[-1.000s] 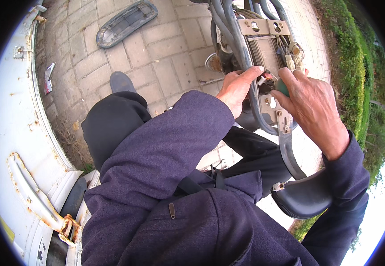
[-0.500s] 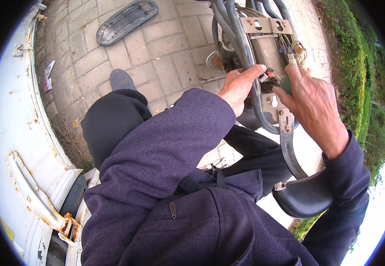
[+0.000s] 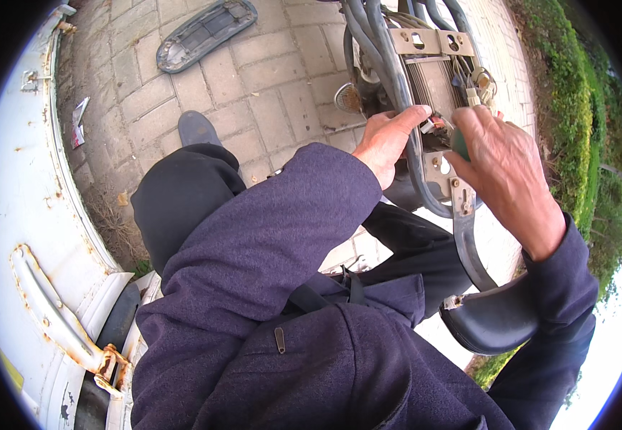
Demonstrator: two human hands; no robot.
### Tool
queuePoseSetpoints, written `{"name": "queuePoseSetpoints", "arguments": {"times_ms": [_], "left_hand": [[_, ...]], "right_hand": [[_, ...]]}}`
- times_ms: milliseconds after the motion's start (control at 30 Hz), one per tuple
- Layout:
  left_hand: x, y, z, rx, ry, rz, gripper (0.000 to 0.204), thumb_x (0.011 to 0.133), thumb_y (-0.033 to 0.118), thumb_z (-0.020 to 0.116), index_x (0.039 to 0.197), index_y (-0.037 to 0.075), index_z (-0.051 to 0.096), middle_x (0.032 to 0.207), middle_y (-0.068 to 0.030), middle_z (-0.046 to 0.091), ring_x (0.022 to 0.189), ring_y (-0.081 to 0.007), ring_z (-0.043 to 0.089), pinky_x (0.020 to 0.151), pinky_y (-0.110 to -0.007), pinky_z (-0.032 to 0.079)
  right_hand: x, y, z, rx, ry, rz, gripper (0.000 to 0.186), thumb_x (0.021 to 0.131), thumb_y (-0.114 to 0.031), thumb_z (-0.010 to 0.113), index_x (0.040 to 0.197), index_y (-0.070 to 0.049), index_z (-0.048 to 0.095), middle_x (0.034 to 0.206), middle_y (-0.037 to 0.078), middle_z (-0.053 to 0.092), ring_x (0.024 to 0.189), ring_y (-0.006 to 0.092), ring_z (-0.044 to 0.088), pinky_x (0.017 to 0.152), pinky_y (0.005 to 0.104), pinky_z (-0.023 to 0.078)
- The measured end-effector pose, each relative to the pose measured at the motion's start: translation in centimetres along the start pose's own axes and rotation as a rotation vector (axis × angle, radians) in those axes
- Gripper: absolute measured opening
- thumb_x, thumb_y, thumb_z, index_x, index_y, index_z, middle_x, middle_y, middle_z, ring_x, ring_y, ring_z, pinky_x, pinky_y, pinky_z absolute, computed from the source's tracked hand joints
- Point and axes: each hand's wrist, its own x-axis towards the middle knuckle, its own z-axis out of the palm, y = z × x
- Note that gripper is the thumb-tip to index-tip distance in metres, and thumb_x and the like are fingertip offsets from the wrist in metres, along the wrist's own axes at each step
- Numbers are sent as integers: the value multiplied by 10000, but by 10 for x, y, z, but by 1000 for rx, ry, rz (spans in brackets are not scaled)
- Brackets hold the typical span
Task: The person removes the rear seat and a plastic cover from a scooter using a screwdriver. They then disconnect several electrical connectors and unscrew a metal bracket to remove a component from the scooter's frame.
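Observation:
My left hand [image 3: 390,140] is wrapped about the grey tube [image 3: 413,154] of a vehicle's rear frame. Its thumb lies over the tube toward the wires, and its other fingers are hidden below. Curled above the frame's right side, my right hand [image 3: 504,168] holds a green rounded thing [image 3: 459,145], mostly covered by the fingers and palm. Between the hands are red and white wire connectors [image 3: 435,123]. A finned metal box [image 3: 433,82] sits inside the frame just beyond them. Pale connectors and loose wires [image 3: 477,84] lie by my right fingertips.
A curved metal bracket [image 3: 471,254] runs down to a black padded seat part [image 3: 486,319] beside my right forearm. A grey oblong cover [image 3: 207,36] lies on the paving at the far left. A rusty white metal panel [image 3: 31,193] stands left; a hedge [image 3: 565,107] lines the right.
My right hand has turned slightly, its fingers curling lower and its thumb shifting, and more of the green thing shows. My left hand stays on the tube.

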Motion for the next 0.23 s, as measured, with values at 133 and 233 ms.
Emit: {"name": "queuePoseSetpoints", "arguments": {"times_ms": [133, 233], "left_hand": [[0, 1, -3, 23, 2, -11, 406, 937, 469, 763, 1158, 129, 738, 1071, 15, 696, 1014, -141, 638, 950, -350, 491], [1, 0, -1, -10, 1, -9, 460, 916, 490, 784, 1192, 128, 721, 1067, 8, 690, 1008, -153, 627, 966, -342, 473]], "right_hand": [[-2, 3, -2, -108, 120, -174, 333, 798, -16, 710, 1099, -64, 577, 975, 108, 569, 974, 309, 622, 808, 431, 511], [-2, 5, 0, -61, 106, -162, 367, 795, 7, 686, 1138, -71, 583, 994, 111, 564, 980, 311, 621, 851, 446, 513]]}}
